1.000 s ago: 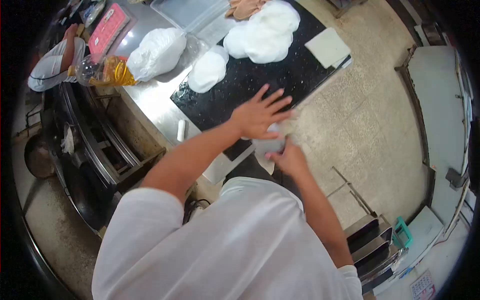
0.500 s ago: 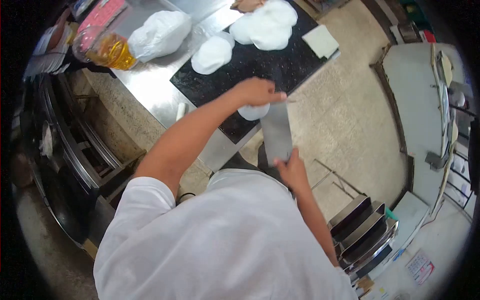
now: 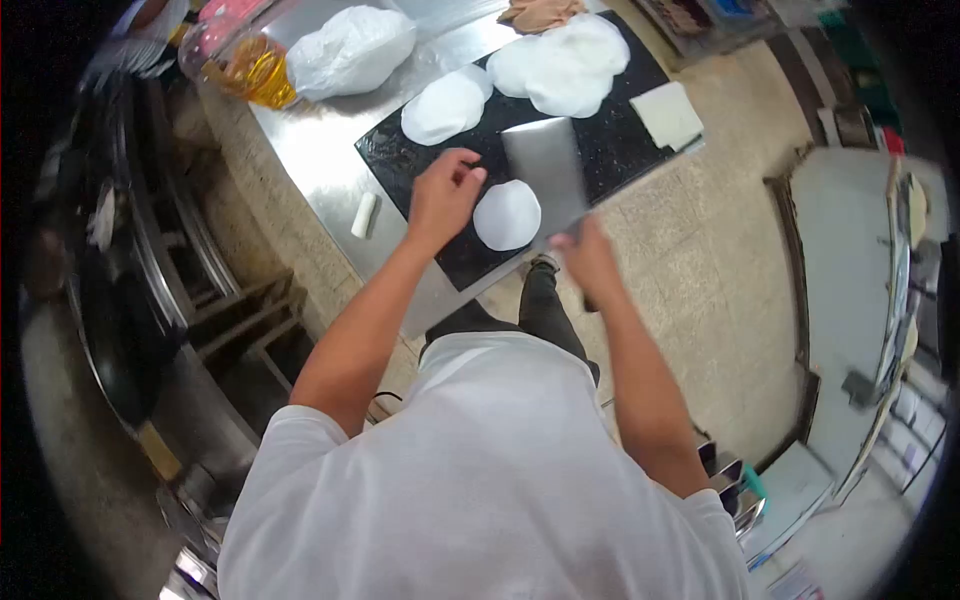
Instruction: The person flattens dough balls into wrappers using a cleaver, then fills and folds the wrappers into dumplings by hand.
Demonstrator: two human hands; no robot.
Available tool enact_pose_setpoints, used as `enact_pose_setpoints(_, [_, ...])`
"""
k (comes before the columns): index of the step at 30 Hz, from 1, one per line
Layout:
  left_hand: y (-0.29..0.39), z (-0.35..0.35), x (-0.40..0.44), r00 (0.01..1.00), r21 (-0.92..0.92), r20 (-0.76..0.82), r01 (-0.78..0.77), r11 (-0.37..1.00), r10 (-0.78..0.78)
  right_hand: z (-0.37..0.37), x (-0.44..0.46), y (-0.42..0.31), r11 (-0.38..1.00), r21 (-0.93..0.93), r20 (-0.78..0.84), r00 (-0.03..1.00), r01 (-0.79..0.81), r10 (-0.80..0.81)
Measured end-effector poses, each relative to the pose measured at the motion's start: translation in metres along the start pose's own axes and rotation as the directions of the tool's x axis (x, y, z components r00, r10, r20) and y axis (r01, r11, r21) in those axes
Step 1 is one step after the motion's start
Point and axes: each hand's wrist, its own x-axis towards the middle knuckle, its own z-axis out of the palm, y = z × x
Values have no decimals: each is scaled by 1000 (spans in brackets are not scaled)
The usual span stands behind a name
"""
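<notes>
Step in hand looks like flattening pieces into thin rounds with the broad blade. Right hand, a bit blurred, is clamped on the handle of the cleaver, wide smooth metal, its blade out over the black board; can't tell if it touches down. Left hand is over the board, fingers loosely bent, thumb apart, nothing seen in them. White round lies flat near the board's near edge, between hand and blade: thin, smooth, almost circular. Next move probably calls for lifting it without tearing. Farther back, overlapping soft white rounds and a smaller pile. Board dark, white-specked; metal counter shiny; plastic bag crumpled, bulging.
</notes>
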Motion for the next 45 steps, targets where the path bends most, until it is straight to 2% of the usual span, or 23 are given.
enact_pose_setpoints(1, [-2,-8,-3,997,-9,-76,5,1000,-6,24,-4,5,985,51,27,986,162,-163])
enact_pose_setpoints(3, [2,-20,-16,992,48,-111,65,997,-59,27,-9,-6,975,38,129,966,220,-223])
enact_pose_setpoints(6, [0,-16,-40,989,219,-55,-122,968,137,21,2,6,908,122,410,812,401,-414])
enact_pose_setpoints(7, [2,-9,-44,987,238,-80,-115,964,137,13,10,8,895,134,417,795,426,-440])
enact_pose_setpoints(9, [10,13,-54,899,550,71,-397,735,433,-3,20,11,893,90,508,751,441,-422])
enact_pose_setpoints(12, [38,46,-72,920,671,96,-342,658,381,-37,37,21,901,78,594,706,427,-386])
enact_pose_setpoints(15, [60,67,-73,970,495,136,-245,833,204,-69,44,37,888,174,589,678,425,-440])
enact_pose_setpoints(17, [67,78,-66,963,479,135,-270,835,233,-88,46,44,946,150,616,721,286,-316])
enact_pose_setpoints(18, [74,81,-59,980,250,136,-177,952,147,-106,42,37,960,139,626,730,241,-274])
enact_pose_setpoints(19, [81,80,-53,985,5,160,-64,998,63,-114,40,39,959,137,623,730,249,-279])
enact_pose_setpoints(23, [84,55,-11,994,-191,-71,73,979,-87,-129,47,80,957,221,466,841,190,-274])
enact_pose_setpoints(25, [65,20,16,958,-88,-215,175,981,-191,-136,52,95,943,240,254,923,230,-290])
enact_pose_setpoints(26, [46,4,29,938,-124,-283,169,978,-198,-140,56,98,943,241,252,923,232,-291])
enact_pose_setpoints(28, [-6,-25,42,875,-327,-323,254,910,-360,-149,57,100,880,376,-33,953,290,-300])
enact_pose_setpoints(29, [-26,-38,44,841,-69,-426,339,938,-335,-154,59,97,826,488,-94,958,282,-271])
enact_pose_setpoints(31, [-47,-58,34,884,-93,-420,182,979,-204,-153,80,90,754,593,-166,959,283,-229])
enact_pose_setpoints(33, [-55,-76,13,872,11,-464,180,984,-154,-139,106,91,540,793,-273,957,280,-96])
enact_pose_setpoints(34, [-58,-81,-1,851,109,-515,185,977,-104,-131,117,98,545,791,-279,957,278,-82])
enact_pose_setpoints(36, [-69,-91,-27,844,152,-524,226,962,-115,-114,134,100,410,877,117,940,-249,319])
enact_pose_setpoints(39, [-84,-106,-62,867,223,-487,237,946,-102,-94,108,79,266,949,78,946,-168,316])
enact_pose_setpoints(41, [-96,-105,-75,906,233,-412,209,950,-99,-75,64,52,300,942,51,951,-147,306])
enact_pose_setpoints(43, [-106,-105,-76,920,447,-344,-15,894,187,-48,19,25,587,799,52,987,-131,150])
enact_pose_setpoints(45, [-108,-107,-77,921,371,-365,10,929,136,-19,-21,-10,851,521,117,993,-66,5])
